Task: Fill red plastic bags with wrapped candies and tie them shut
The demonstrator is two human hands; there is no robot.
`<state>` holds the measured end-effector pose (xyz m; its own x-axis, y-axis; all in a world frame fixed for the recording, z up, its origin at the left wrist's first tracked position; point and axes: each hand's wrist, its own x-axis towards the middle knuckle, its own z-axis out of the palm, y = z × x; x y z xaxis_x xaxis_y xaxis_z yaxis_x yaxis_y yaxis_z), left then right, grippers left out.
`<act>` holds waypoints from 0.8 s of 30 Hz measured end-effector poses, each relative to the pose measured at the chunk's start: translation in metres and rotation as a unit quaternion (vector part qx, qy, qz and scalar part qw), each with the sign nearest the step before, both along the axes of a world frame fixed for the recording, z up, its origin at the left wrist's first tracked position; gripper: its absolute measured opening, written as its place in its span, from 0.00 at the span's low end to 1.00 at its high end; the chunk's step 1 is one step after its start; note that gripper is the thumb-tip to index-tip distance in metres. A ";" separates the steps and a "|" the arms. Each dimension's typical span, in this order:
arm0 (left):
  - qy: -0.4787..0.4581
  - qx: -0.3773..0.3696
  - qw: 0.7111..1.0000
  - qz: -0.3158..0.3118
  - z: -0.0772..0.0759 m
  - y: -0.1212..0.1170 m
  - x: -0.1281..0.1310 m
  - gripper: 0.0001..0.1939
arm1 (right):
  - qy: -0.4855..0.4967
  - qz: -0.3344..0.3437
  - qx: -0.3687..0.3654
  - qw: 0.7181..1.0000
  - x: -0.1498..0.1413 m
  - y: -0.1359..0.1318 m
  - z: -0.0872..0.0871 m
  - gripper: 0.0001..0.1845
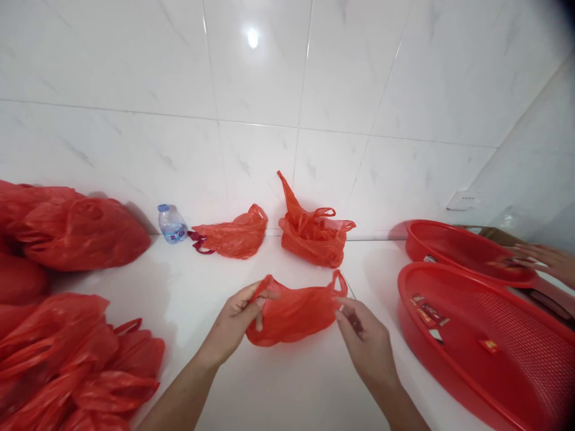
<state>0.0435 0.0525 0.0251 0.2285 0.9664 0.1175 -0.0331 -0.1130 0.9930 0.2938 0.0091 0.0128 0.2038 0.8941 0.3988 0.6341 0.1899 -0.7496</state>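
Note:
A thin red plastic bag hangs spread between my two hands over the white table. My left hand grips the bag's left side near its top edge, with the thumb over the film and some fingers inside the mouth. At the bag's right end, below an upright handle loop, my right hand has thumb and fingertips pinched together at the edge. Something small and dark reddish shows inside the curled right fingers; its kind is unclear. Whatever the bag may contain is hidden.
Bunched red bags crowd the left. Against the wall stand a small plastic bottle, a flat red bag and a filled-looking red bag. At right, a red basket holds small packets; another person's hand reaches over a second basket.

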 end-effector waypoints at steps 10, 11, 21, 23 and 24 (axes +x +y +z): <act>0.076 0.115 0.985 -0.106 0.019 -0.031 0.011 0.13 | -0.178 0.162 -0.076 0.968 -0.037 0.043 -0.014 0.12; 0.078 0.120 0.988 -0.061 0.019 -0.030 0.005 0.11 | -0.211 0.134 -0.100 0.963 -0.033 0.048 -0.020 0.13; 0.122 0.146 0.942 0.277 0.014 -0.005 -0.011 0.25 | -0.312 0.081 -0.156 0.934 -0.010 0.034 -0.021 0.36; 0.170 0.261 0.877 0.365 0.017 -0.020 -0.002 0.20 | -0.338 0.084 -0.188 0.918 -0.012 0.034 -0.022 0.39; 0.193 0.306 0.863 0.353 0.019 -0.029 0.005 0.17 | -0.349 0.086 -0.200 0.912 -0.013 0.034 -0.023 0.40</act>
